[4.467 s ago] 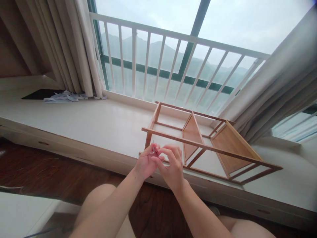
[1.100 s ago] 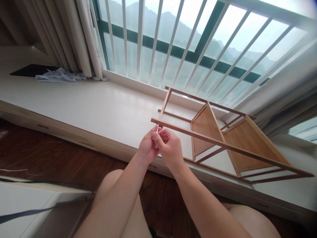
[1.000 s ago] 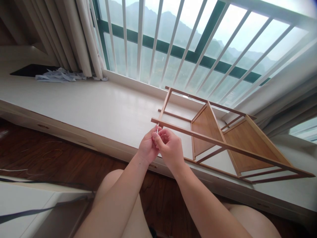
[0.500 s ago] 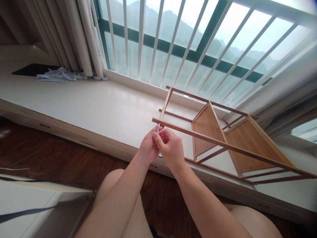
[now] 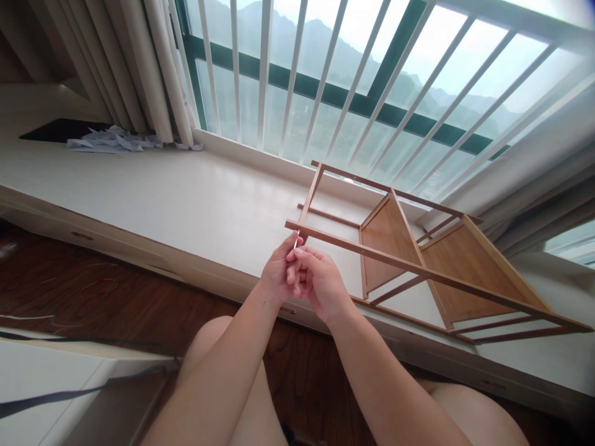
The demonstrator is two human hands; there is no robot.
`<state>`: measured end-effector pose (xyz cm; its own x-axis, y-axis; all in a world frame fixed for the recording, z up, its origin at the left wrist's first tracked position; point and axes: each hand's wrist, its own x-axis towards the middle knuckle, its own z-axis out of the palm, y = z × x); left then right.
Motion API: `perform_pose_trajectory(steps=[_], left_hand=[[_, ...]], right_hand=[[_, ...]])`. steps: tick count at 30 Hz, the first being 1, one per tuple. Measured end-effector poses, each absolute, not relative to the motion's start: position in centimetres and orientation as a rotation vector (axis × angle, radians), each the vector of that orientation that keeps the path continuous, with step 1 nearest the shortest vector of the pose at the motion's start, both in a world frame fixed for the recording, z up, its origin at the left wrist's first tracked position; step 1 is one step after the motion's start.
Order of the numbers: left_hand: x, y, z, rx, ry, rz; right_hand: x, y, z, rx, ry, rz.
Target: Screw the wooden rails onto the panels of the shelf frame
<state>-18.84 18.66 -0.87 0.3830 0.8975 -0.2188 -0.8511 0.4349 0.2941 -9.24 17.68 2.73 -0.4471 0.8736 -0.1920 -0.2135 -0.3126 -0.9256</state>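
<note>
A wooden shelf frame [image 5: 334, 240] lies on its side on the white sill. Under the left end of its near rail is a thin silver tool [image 5: 295, 242], which looks like a hex key, its upper end against the rail. My left hand [image 5: 277, 272] is closed, with its fingertips pinching around the tool just below the rail. My right hand [image 5: 322, 279] meets it from the right, thumb and forefinger at the tool's lower end, the other fingers loosely curled. The tool's far tip and any screw head are too small to make out.
Wood panels [image 5: 393, 235] fill the frame's right part. A white railing [image 5: 264, 74] and window stand behind it. White paper strips [image 5: 114, 140] and a dark flat item [image 5: 56, 130] lie at the left by the curtain [image 5: 139, 74]. A white box [image 5: 51, 384] stands lower left.
My right hand has turned and its fingers have loosened and opened a little around the tool's lower end. My left hand and the shelf frame have stayed nearly in place.
</note>
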Motion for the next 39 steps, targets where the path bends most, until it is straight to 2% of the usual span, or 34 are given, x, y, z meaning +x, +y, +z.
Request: perform_pose_trajectory(steps=[11, 20, 39], left_hand=[[-18.6, 18.7, -1.4, 0.295, 0.364, 1.125], [-18.3, 19.2, -2.1, 0.201, 0.355, 1.293], [-17.7, 19.4, -1.6, 0.077, 0.342, 1.372]], right_hand=[[-8.9, 17.6, 2.5, -0.945, -1.230, 1.748], [-8.9, 17.5, 2.7, -1.041, -1.433, 1.440], [-8.8, 17.2, 2.8, -1.358, -1.878, 0.629]])
